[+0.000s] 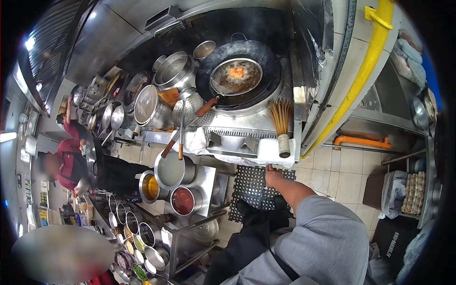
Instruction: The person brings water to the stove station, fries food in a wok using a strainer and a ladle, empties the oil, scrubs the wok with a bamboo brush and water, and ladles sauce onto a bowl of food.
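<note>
My right hand (273,176) is at the front edge of the stove counter, beside a white cloth (266,151). At least one finger is stretched toward that edge; the others are partly hidden, and I see nothing held. Above it, a bamboo wok brush (280,121) lies on the cloth. In the black wok (205,76), a round mesh strainer (219,88) with a wooden handle sits in bubbling oil. An orange-brown square piece of food (236,72) lies in it. My left hand is out of view.
Left of the wok are a perforated skimmer (194,105), ladles and metal pots (145,107). A steel cart (205,178) carries pots of liquid. Two people in dark red work at the left. A yellow pipe (354,90) and egg trays (413,192) are at right.
</note>
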Motion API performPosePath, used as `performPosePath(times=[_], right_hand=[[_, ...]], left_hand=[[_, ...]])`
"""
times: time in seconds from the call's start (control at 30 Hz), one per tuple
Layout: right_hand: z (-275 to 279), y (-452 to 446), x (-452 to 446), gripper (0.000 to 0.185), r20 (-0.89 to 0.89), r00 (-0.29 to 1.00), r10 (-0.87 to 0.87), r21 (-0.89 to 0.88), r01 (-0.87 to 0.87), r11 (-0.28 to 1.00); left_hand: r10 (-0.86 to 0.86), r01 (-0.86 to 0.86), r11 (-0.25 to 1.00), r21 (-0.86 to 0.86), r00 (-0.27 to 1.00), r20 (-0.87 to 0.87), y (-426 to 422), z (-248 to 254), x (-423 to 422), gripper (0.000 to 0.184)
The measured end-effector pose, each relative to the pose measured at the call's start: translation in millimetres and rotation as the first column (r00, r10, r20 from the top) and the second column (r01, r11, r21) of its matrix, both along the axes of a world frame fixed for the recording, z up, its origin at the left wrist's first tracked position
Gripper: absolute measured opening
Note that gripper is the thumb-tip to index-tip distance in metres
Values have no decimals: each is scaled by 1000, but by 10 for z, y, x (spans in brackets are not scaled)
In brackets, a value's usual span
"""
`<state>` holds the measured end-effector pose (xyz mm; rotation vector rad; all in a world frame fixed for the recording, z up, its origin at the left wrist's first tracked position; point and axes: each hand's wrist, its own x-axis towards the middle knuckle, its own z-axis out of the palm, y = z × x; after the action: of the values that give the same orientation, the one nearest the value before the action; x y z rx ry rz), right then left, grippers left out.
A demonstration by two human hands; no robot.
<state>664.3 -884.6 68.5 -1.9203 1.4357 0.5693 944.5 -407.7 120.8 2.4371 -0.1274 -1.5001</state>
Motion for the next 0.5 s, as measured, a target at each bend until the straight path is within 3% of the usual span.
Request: performPosePath(times=[0.2,0.27,0.3,0.37,0.4,0.43,0.47,0.5], right_hand=[[40,-20,-29,82,57,998,11,-10,-10,1000],[400,-13,-51,81,78,997,-9,-21,11,1000],[100,-26,-51,82,147,989,19,-48,-12,999],[-7,20,-5,88,125,992,20,-136,-3,991],[-1419,-183,-62,92,182,972,147,-105,-129,986],[-42,-37,-3,97,230,973,-5,-20,10,1000],[-174,-87,46,101,207,977,44,-44,-35,998],[-284,-104,-13,105,178,981,80,-69,-69,995]], left_hand=[[-13,13,1000,-3,1000,-6,239,129,-35,21],[-29,29,1000,-9,999,-19,456,105,-7,21],[-20,19,1000,-5,999,-44,527,85,-53,21],[67,-66,998,14,989,-128,653,30,-136,21],[175,-169,984,48,964,-201,629,50,-153,21],[280,-269,960,81,923,-262,636,31,-137,21],[346,-333,938,96,888,-302,634,30,-125,21],[325,-314,943,110,941,-100,385,337,-278,24]])
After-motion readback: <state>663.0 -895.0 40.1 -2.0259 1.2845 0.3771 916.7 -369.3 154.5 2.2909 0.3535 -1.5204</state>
